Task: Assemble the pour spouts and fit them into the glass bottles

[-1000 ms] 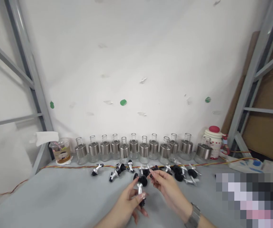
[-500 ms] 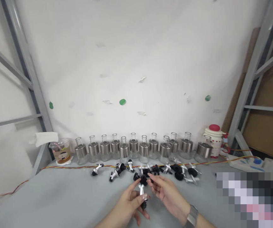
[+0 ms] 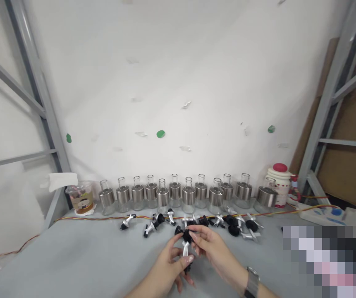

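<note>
In the head view my left hand [image 3: 170, 263] is closed round a silver-and-black bottle pourer [image 3: 185, 249], its black end pointing down below my fingers. At the pourer's upper black part, the thumb and fingers of my right hand [image 3: 208, 244] pinch close in; they partly cover it. Beyond my hands lie several more pourers, among them one at the left [image 3: 128, 222], a pair touching each other [image 3: 153, 224] and a cluster at the right [image 3: 239, 225]. A row of clear glass bottles [image 3: 188, 195] with brushed metal sleeves stands behind them, their necks open.
A red-and-yellow wire [image 3: 103, 218] runs across the grey table [image 3: 81, 256]. At the left stands a plastic drink cup [image 3: 81, 198]; at the right are a white jar with a red lid [image 3: 279, 184] and a power strip [image 3: 317, 213]. Metal frame posts flank both sides.
My right hand has moved slightly left and closed in on the pourer's black upper part. My left hand keeps its hold nearly unmoved.
</note>
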Demonstrator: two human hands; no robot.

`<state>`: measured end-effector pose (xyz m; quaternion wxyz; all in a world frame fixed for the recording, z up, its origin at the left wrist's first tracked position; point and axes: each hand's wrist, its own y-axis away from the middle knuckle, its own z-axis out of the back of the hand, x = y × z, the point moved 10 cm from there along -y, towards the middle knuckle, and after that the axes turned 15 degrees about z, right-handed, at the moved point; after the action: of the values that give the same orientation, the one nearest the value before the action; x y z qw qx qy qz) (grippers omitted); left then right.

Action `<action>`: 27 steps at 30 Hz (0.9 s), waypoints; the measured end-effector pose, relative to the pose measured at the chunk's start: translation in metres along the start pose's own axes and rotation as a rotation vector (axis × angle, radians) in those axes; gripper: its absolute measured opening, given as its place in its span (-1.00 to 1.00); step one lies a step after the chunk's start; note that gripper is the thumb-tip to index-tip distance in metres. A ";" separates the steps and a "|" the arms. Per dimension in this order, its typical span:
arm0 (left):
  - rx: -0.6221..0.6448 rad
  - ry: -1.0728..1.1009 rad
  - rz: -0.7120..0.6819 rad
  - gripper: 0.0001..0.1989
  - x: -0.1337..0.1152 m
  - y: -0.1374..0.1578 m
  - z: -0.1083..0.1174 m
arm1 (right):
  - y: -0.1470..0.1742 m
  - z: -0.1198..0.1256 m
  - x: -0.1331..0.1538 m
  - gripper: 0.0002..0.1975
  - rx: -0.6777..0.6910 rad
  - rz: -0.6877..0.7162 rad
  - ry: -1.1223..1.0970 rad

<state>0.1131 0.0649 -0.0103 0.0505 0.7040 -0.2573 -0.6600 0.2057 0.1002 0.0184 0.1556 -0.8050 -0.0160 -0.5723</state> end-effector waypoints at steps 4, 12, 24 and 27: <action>-0.022 -0.026 0.007 -0.13 -0.001 0.003 0.000 | -0.003 -0.009 0.001 -0.55 0.091 0.041 0.120; -0.047 -0.231 -0.048 -0.57 -0.009 0.006 -0.007 | -0.003 -0.014 0.008 -0.56 0.189 0.102 0.217; 0.038 -0.249 -0.045 -0.63 -0.005 0.007 -0.014 | -0.002 -0.018 0.012 -0.59 0.236 0.100 0.176; 0.082 -0.230 -0.033 -0.63 -0.002 0.005 -0.017 | -0.001 -0.020 0.012 -0.58 0.252 0.080 0.165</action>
<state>0.1276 0.0568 -0.0038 -0.0192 0.6294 -0.2766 -0.7259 0.1910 0.0944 0.0354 0.2787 -0.7295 -0.0426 -0.6232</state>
